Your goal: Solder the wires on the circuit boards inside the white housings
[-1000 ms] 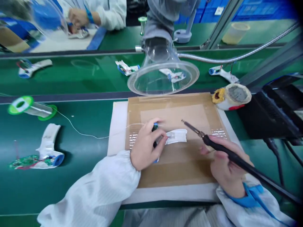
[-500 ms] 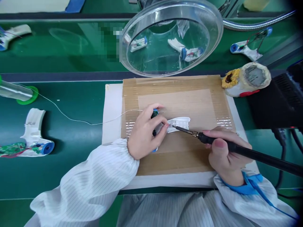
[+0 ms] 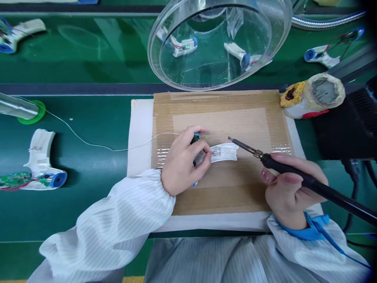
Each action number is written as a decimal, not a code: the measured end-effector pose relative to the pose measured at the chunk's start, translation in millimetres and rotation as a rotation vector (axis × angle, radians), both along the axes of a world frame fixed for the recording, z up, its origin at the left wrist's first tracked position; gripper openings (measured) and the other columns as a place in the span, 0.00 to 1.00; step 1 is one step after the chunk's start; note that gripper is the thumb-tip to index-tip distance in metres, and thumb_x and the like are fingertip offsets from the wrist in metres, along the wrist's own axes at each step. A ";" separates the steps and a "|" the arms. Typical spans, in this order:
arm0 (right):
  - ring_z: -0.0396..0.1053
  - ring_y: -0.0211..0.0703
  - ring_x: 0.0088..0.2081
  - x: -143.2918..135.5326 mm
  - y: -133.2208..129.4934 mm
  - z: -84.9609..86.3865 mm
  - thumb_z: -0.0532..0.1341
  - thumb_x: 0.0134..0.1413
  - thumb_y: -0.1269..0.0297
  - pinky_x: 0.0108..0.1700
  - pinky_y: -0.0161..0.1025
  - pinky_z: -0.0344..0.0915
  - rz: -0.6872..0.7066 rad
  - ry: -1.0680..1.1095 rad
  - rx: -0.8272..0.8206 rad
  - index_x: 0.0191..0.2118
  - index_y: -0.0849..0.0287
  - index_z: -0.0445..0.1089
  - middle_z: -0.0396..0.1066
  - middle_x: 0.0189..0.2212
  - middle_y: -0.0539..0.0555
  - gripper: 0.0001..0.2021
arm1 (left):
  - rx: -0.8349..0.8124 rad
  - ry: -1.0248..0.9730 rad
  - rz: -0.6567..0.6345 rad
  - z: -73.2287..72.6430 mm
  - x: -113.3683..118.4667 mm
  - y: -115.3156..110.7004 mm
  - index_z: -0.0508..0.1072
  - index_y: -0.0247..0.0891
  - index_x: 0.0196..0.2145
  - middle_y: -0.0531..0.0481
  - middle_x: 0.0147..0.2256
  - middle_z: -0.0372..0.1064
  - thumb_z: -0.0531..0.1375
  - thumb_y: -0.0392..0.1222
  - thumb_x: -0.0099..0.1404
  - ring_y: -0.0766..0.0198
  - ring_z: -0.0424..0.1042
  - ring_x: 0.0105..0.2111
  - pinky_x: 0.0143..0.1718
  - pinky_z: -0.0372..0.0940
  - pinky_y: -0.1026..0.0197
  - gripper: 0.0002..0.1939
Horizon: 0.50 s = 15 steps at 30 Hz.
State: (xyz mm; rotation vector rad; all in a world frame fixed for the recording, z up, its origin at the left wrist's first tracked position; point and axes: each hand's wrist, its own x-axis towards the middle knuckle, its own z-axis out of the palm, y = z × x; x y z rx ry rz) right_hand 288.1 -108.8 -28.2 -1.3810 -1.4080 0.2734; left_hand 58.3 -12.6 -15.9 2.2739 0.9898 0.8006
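A white curved plastic housing (image 3: 225, 152) lies on the cardboard, its left part covered by my left hand (image 3: 185, 161). Thumb and index finger of that hand are pinched at the housing's near end; the tiny piece between them is too small to make out. Part of a green circuit board (image 3: 194, 138) with blue plastic shows beneath the fingers. Thin solder wire (image 3: 110, 149) runs in from the left and passes under the same hand. In my right hand (image 3: 291, 188) is a black soldering iron (image 3: 282, 165), its tip raised to the upper right, apart from the housing.
A clear-rimmed magnifier lens (image 3: 218, 47) hangs over the back. At the left stand the solder spool (image 3: 32, 112) and another white housing (image 3: 41, 153) with a board. A decorated pot (image 3: 324, 94) and a black box (image 3: 335, 129) sit right. More housings (image 3: 26, 31) lie on the back ledge.
The soldering iron's tip has lifted off the spot by the left fingers and moved up and right. The left hand keeps its pinch. The whole view has shifted slightly.
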 end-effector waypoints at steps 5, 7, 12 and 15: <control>0.83 0.45 0.37 -10.0 8.8 7.0 0.64 0.69 0.63 0.42 0.44 0.79 -0.012 -0.093 -0.001 0.56 0.47 0.75 0.83 0.38 0.49 0.13 | 0.009 -0.004 0.007 -0.3 1.5 -2.1 0.73 0.38 0.35 0.37 0.56 0.69 0.58 0.34 0.72 0.51 0.72 0.58 0.58 0.68 0.48 0.06; 0.82 0.47 0.50 -12.9 13.3 7.2 0.66 0.66 0.68 0.54 0.43 0.78 0.046 -0.196 -0.101 0.58 0.47 0.73 0.84 0.48 0.50 0.17 | 0.010 0.005 -0.009 1.9 0.0 -1.6 0.73 0.38 0.36 0.37 0.56 0.69 0.58 0.33 0.72 0.52 0.72 0.57 0.58 0.69 0.47 0.06; 0.83 0.41 0.48 -13.7 19.2 3.0 0.67 0.65 0.72 0.52 0.36 0.78 0.181 -0.362 -0.187 0.62 0.49 0.70 0.82 0.54 0.52 0.22 | 0.122 0.094 -0.148 13.3 -9.2 7.7 0.78 0.37 0.38 0.35 0.60 0.68 0.59 0.35 0.74 0.47 0.70 0.62 0.61 0.68 0.43 0.08; 0.83 0.40 0.47 -13.4 21.2 2.7 0.67 0.66 0.72 0.54 0.35 0.78 0.188 -0.382 -0.187 0.61 0.49 0.70 0.82 0.53 0.51 0.21 | 0.187 0.111 -0.149 15.5 -8.5 9.2 0.78 0.37 0.35 0.35 0.59 0.70 0.60 0.34 0.73 0.44 0.66 0.65 0.64 0.65 0.39 0.09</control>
